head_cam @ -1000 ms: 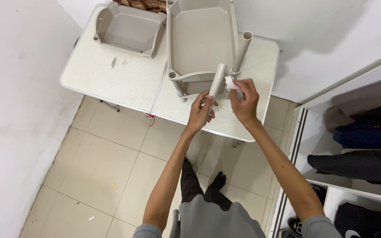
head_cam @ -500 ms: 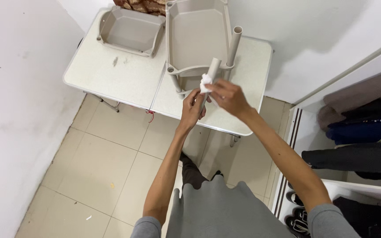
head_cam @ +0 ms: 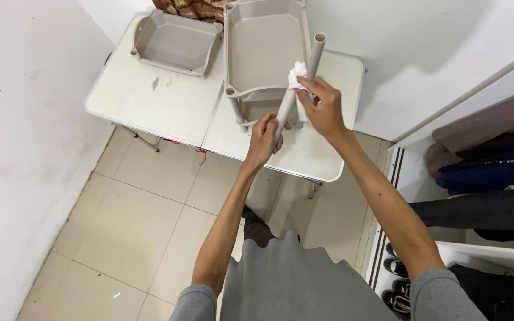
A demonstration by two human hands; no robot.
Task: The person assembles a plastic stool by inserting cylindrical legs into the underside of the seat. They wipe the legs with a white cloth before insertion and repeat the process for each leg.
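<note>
Your left hand [head_cam: 265,135] grips the tube [head_cam: 297,89] low. Your right hand [head_cam: 322,107], at its 1 o'clock, pinches a tissue [head_cam: 296,74] against it.

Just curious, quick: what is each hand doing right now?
Left hand: closed around the grey tube.
Right hand: pinching a white cloth against the tube.

The pipe [head_cam: 295,89] and trays [head_cam: 176,41] are beige, the cloth [head_cam: 297,74] white, the table [head_cam: 150,101] off-white (faintly speckled), the floor [head_cam: 132,226] cream tile.

free: table front edge [head_cam: 304,163] | blocked: tray rack [head_cam: 263,47], wall [head_cam: 423,53] behind
</note>
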